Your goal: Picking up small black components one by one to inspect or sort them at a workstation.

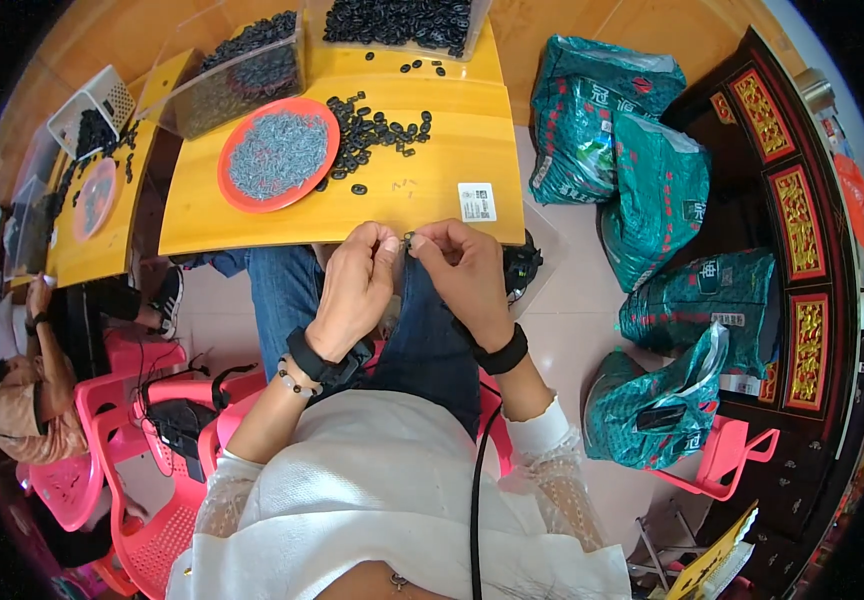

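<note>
My left hand (pixel 360 282) and my right hand (pixel 465 278) meet just off the near edge of the yellow table (pixel 252 228), thumbs and forefingers pinched. A small black piece (pixel 409 239) shows at my right fingertips, much like the black oval buckles (pixel 359 135) heaped on the table. What my left fingertips pinch is too small to make out. Beyond my left hand lies a red plate (pixel 330 165) of small grey metal pins (pixel 277 155). A few loose pins (pixel 405 185) lie near a white label (pixel 477 202) on the tabletop.
Clear bins (pixel 299 75) of black buckles stand at the back. On the left, a person (pixel 27 400) sits at another table (pixel 102 245) with a white basket (pixel 117 92). Green sacks (pixel 657 195) and a pink chair (pixel 162 520) flank me. A black cable (pixel 479 480) hangs down my front.
</note>
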### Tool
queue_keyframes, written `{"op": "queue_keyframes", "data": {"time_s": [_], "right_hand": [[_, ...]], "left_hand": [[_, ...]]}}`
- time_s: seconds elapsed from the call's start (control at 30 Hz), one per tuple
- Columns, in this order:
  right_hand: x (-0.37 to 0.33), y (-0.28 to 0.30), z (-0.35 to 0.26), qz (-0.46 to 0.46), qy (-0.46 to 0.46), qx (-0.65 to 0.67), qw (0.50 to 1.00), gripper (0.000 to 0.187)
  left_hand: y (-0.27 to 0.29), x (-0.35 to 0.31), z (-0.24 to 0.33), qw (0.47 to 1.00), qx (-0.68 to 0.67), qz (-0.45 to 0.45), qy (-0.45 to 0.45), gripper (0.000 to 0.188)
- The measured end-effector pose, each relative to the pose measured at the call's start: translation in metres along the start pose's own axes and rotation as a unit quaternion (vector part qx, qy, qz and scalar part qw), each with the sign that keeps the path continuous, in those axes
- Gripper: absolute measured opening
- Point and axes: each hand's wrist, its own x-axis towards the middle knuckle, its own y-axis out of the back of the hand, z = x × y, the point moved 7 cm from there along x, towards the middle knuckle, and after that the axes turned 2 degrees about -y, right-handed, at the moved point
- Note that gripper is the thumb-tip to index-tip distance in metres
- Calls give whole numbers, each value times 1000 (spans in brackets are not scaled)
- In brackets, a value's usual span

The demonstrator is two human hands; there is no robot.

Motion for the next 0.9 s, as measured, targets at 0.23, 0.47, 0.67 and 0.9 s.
{"op": "queue_keyframes", "data": {"time_s": [0.23,0.47,0.67,0.9], "right_hand": [[-1,1,0,6,13,-3,1000,12],[-2,2,-2,7,14,-12,1000,11],[-2,2,-3,6,25,-19,999,11],[-3,2,-6,15,46,-67,997,12]], "left_hand": [[-1,0,1,1000,1,4,1,12],[-1,-2,4,1000,2,-3,13,12],[-2,-3,4,1000,6,4,-1,11],[-5,-4,4,1000,6,24,-2,11]]}}
